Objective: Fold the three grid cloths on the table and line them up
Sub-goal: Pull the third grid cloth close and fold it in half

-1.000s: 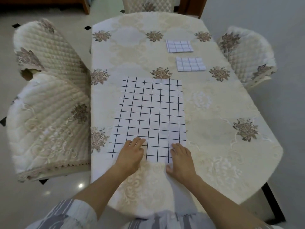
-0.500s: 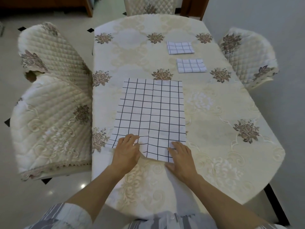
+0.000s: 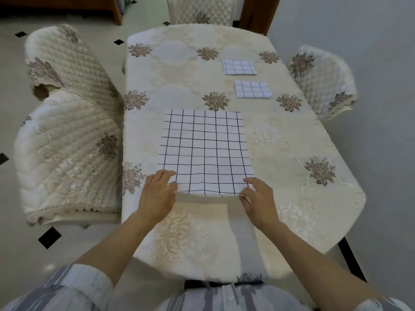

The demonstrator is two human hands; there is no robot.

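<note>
Grey-and-white striped sleeves (image 3: 74,286) sit at the bottom of the view, and from them our two bare forearms reach onto the oval table under its cream embroidered tablecloth (image 3: 292,176). Our left hand (image 3: 157,194) pinches the near left corner of the large white cloth with a black grid (image 3: 204,149), and our right hand (image 3: 258,200) pinches the near right corner between thumb and fingers. The near edge hangs just off the tablecloth with a shadow under it, while the rest of the cloth lies flat in the middle of the table, running away from us. We judge this to be the first fold of the last cloth. To do it well we should raise both corners to the same height and hold the edge taut so its middle does not sag. Then we carry it over to the far edge, set corner on corner with the grid lines as a check for squareness, and smooth the crease with flat palms. An uneven pull would skew the lines, and the raised embroidery may drag on the underside. Beyond the far right corner, well apart from the open cloth, lie the nearer small folded grid cloth (image 3: 252,89) and the farther small folded grid cloth (image 3: 239,66), one behind the other with a gap between. They give us the size and the line to match, and this fold should not reach them. Around the table stand the near left quilted cream chair (image 3: 67,171), the far left quilted cream chair (image 3: 67,61), the right quilted cream chair (image 3: 321,79) and the quilted cream chair at the far end (image 3: 202,10); none reaches over the tabletop.
</note>
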